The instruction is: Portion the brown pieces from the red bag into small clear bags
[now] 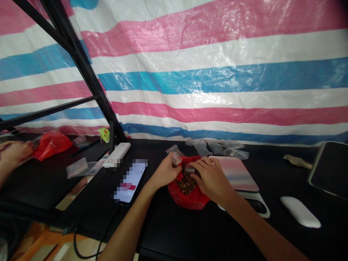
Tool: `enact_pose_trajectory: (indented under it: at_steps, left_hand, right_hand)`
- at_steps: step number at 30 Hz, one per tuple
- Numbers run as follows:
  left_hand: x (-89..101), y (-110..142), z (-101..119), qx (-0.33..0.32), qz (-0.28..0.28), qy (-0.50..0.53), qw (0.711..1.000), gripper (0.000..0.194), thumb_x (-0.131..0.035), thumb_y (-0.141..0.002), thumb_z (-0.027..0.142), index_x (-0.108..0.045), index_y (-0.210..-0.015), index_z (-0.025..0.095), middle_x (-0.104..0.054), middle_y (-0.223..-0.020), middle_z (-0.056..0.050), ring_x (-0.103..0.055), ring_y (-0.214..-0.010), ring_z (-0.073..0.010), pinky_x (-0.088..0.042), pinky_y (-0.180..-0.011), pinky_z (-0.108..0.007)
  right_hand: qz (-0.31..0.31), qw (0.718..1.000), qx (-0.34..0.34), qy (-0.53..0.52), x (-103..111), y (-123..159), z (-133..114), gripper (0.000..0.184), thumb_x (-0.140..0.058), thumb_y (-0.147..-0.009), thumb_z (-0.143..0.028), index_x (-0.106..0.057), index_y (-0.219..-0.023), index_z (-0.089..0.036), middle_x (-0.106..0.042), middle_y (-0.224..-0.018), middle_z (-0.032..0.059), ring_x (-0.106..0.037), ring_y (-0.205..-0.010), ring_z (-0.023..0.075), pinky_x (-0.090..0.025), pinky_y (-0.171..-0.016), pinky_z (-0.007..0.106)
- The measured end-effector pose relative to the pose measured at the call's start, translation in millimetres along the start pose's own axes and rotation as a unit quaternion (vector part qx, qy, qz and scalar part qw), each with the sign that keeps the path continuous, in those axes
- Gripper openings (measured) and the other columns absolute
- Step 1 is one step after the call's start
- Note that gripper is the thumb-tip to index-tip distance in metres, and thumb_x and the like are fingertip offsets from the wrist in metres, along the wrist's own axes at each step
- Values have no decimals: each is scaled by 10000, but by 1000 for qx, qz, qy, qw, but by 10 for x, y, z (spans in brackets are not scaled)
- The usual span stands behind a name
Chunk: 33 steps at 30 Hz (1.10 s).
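Observation:
A red plastic bag (pixel 199 202) stands open on the black table, with many small brown pieces (pixel 187 184) inside it, possibly beans or seeds. My left hand (pixel 165 172) is closed at the bag's left rim, fingers wrapped round a small clear plastic bag (pixel 176 158). What that clear bag contains is hard to make out. Over the right side of the red bag's mouth, my right hand (pixel 210 175) curls its fingers round a small see-through cup-like thing (pixel 189 169), just above the brown pieces.
Several clear bags (pixel 214 146) lie behind. A pink-topped flat device, perhaps a scale (pixel 239 174), stands at right, near a white mouse (pixel 300 212) and a dark tablet (pixel 331 168). Left are a phone (pixel 132 181), a power strip (pixel 118 154) and another person's hand (pixel 16 154) by a red bag (pixel 51 145).

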State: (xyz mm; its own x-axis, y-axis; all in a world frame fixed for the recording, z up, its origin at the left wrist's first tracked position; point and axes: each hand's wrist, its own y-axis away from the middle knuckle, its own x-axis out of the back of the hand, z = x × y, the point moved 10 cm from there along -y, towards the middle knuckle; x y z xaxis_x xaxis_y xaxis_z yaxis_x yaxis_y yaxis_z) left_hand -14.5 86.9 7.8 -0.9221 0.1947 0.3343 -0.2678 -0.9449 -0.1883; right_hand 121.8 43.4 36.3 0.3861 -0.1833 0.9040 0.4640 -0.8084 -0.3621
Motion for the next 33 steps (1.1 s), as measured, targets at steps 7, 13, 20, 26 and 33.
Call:
enact_pose_trajectory:
  at_steps: [7,13,20,26,33]
  left_hand:
    - [-18,0,155,14,2,98,995,165,-600,-777,123,-608,-930,186,-684,-869,-4,-654,-806,-156,-540,-821,-299]
    - [-23,2,145,38,5,111,993,212,-591,-741,137,-631,-946,176,-700,-886,-23,-657,-807,-170,-542,-803,-306]
    - [91,3,93,57,46,133,988,154,-645,-767,176,-583,-908,189,-672,-828,6,-648,-765,-155,-532,-763,-288]
    - [200,-18,112,29,81,105,991,214,-704,-834,333,-571,-926,194,-645,-859,14,-620,-760,-131,-495,-734,-248]
    - [321,9,258,-38,129,27,991,178,-680,-857,301,-537,-886,198,-581,-787,45,-544,-686,-107,-431,-659,-216]
  right_hand:
    - [16,999,-25,-15,-1,1,45,266,-660,-929,-190,-670,-1192,-232,-750,-1149,61,-577,-1127,291,-338,-958,457]
    - [24,998,-38,-33,-30,-1,35,238,-649,-927,-221,-657,-1165,-235,-757,-1132,68,-599,-1091,288,-341,-943,453]
    - [34,995,-69,-67,-5,-18,84,212,-635,-921,-251,-653,-1131,-234,-753,-1086,63,-620,-1059,276,-343,-947,444]
    - [42,990,-102,-92,20,-22,143,235,-625,-883,-234,-651,-1117,-225,-742,-1052,66,-632,-1039,276,-350,-949,433]
    - [64,985,-120,-103,72,-26,220,260,-608,-859,-221,-636,-1117,-220,-724,-1040,72,-635,-1024,278,-362,-953,439]
